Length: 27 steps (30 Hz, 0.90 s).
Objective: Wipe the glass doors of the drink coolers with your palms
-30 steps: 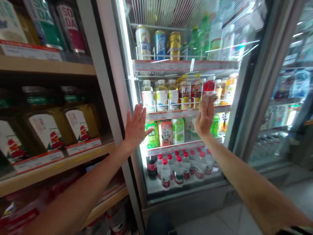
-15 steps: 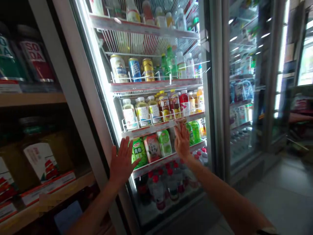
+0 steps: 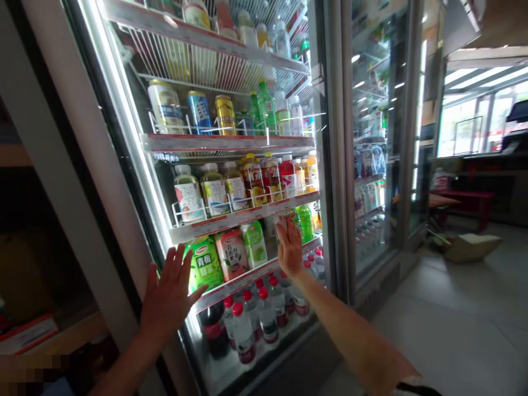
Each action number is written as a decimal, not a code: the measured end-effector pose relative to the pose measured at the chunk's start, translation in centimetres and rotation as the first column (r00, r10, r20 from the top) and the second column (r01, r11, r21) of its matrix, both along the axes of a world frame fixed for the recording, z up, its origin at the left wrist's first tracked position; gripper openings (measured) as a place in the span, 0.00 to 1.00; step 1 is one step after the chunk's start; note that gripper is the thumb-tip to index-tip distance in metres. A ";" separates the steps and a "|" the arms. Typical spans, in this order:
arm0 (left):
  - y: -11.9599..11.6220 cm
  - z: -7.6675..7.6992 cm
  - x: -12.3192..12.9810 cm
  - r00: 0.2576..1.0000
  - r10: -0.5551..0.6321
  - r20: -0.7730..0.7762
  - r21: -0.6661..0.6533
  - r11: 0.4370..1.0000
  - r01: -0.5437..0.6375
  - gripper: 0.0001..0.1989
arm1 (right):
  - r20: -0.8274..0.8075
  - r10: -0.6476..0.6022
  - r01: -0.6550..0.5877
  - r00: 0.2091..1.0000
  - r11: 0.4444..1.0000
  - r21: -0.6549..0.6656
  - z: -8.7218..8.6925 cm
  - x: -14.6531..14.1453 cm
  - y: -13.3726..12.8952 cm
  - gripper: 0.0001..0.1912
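Five digits of our left hand (image 3: 167, 291) stand apart, thumb jutting toward the green package (image 3: 204, 264), with nothing seen between them. Our right hand's (image 3: 291, 253) fingers are straight and nearly together, and a pale scrap (image 3: 282, 224) shows at their tips, too blurred to name; we cannot tell whether they grip it or only press it. The glass door (image 3: 231, 212) is directly ahead of both sets of fingertips, with shelved drinks behind it. We cannot be sure how firmly either palm touches.

If our right fingertips only pin that scrap, easing the pressure could let it slide out and drop below them. Pressing too hard could make it bunch or drag, leaving bare fingertips to smear the pane. Our left palm, if it leans on the glass, could leave prints beneath its spread fingers. The upright frame (image 3: 74, 126), just beyond our left fingers' outer side, could catch the knuckles should that hand drift outward.
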<state>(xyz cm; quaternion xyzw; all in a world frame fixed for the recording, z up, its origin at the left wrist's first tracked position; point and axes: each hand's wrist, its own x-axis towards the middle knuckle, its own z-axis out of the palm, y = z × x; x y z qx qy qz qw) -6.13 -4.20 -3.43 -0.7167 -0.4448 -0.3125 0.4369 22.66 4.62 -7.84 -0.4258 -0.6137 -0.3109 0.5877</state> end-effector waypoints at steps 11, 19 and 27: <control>-0.3 0.1 -0.5 0.999 0.031 -0.037 0.009 0.999 -0.031 0.34 | 0.482 0.160 -0.202 0.861 0.979 0.036 0.5 -6.3 -2.7 0.21; -0.6 -1.3 -1.4 1.000 0.006 -0.027 -0.012 1.000 -0.007 0.36 | 0.236 0.128 -0.127 0.963 0.992 -0.017 1.4 -7.1 -2.3 0.25; -1.7 -3.1 -2.7 1.000 0.011 -0.018 -0.031 0.999 -0.012 0.35 | 0.605 0.209 -0.212 0.768 0.975 -0.067 -0.9 -7.5 -3.6 0.27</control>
